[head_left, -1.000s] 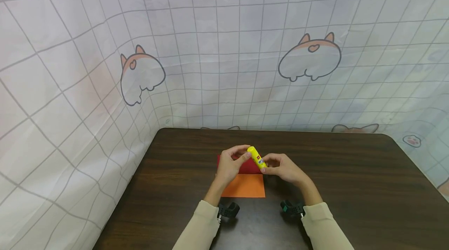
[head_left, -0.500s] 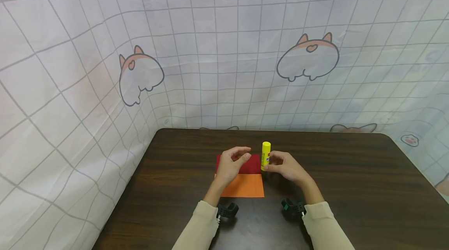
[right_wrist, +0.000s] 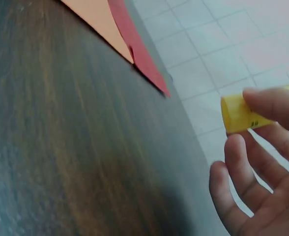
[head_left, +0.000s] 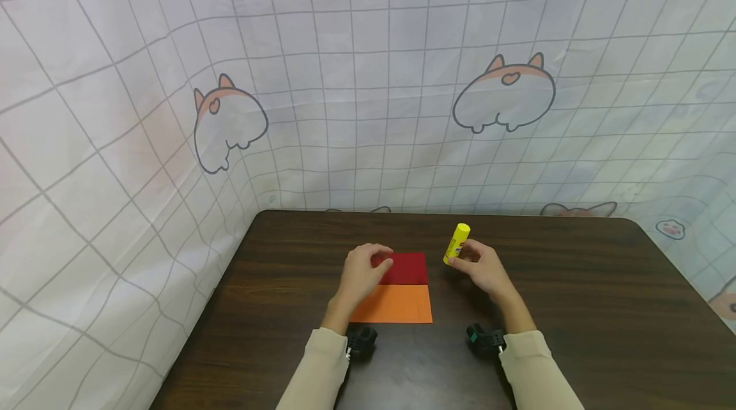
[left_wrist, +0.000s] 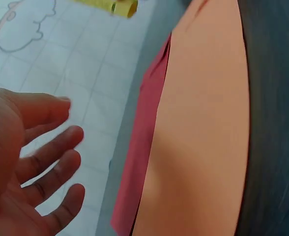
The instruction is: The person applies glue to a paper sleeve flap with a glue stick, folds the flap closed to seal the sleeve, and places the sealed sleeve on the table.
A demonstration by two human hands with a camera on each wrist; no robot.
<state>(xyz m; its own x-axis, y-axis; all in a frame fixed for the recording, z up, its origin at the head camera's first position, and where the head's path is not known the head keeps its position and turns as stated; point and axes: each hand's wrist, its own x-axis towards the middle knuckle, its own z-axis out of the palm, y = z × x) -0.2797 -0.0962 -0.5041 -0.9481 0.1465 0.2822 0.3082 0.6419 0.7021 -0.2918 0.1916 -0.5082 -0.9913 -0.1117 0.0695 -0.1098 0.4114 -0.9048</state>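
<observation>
Right hand (head_left: 483, 267) pinches the glue stick (head_left: 457, 242) — now carried rightward, tilted; left hand (head_left: 361, 271) relaxed, lowered over red paper (head_left: 409, 268).

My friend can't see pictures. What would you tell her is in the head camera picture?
A person's right hand holds a tilted yellow glue stick above a dark wooden table. The left hand, fingers loosely curled, hovers at the left edge of a red paper that lies beside an orange paper. A white checked cloth with cartoon animals hangs behind.
</observation>
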